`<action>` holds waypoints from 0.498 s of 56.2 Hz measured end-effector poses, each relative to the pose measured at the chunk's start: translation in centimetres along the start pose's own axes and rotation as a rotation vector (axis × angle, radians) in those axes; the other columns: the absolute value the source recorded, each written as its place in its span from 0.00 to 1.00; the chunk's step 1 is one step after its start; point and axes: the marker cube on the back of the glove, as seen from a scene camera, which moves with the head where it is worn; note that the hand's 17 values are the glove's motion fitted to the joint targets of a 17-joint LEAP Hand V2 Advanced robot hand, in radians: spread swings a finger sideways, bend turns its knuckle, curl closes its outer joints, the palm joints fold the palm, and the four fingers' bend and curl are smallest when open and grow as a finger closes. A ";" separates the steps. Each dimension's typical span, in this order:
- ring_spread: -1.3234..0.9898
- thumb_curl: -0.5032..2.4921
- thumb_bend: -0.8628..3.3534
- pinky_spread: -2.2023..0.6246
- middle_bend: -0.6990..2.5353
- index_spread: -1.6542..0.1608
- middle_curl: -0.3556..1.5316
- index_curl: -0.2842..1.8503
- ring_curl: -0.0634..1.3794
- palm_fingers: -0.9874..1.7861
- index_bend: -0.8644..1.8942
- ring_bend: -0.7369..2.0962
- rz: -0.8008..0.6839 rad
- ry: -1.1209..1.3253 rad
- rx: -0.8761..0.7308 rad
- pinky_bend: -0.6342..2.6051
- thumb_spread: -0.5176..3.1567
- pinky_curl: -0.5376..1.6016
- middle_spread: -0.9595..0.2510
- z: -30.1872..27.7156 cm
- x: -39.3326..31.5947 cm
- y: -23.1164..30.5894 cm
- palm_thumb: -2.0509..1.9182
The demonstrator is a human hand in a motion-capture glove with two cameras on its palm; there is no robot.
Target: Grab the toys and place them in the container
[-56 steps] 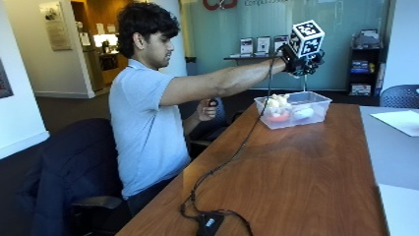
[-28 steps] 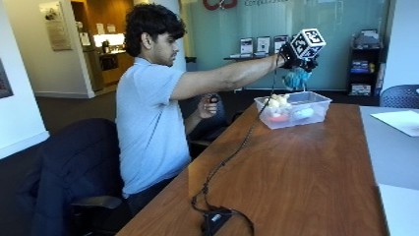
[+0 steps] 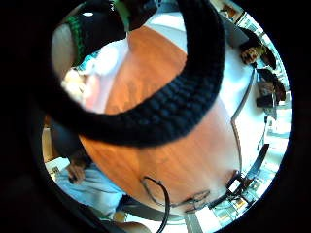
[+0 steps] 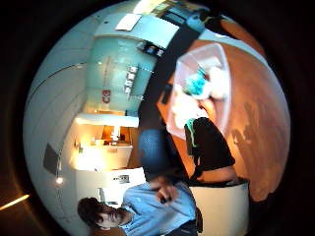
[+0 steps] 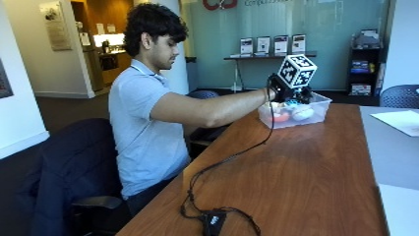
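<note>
Fingers could not be made out well enough to say whether they were straight or curled: in the outside view the gloved right hand [image 5: 288,93] sat behind its own gear, just above the near rim of the container [image 5: 315,112], and the palm views showed only black glove parts at their edges. Whether the hand held anything could not be told either.

From the person's seat, the container, a clear plastic tub, stood on the wooden table [image 5: 308,182] at about 1 o'clock, near the table's far end. Inside it lay the toys [image 5: 293,114]: a teal one [image 4: 197,84] against white and pale ones, with a reddish one low at the side nearest the person. The thumb-side view looked down into the tub and showed the teal toy resting among the others.

Outstretched, the person's right arm reached over the table edge toward the tub. A sheet of paper [image 5: 401,121] lay on the grey surface at about 3 o'clock of the tub, well apart from it.
</note>
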 end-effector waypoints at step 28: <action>0.57 0.27 0.21 0.79 0.26 0.74 0.31 0.32 0.31 0.34 0.39 0.37 0.131 -0.102 -0.023 0.47 0.57 0.40 0.81 8.0 14.1 15.0 0.54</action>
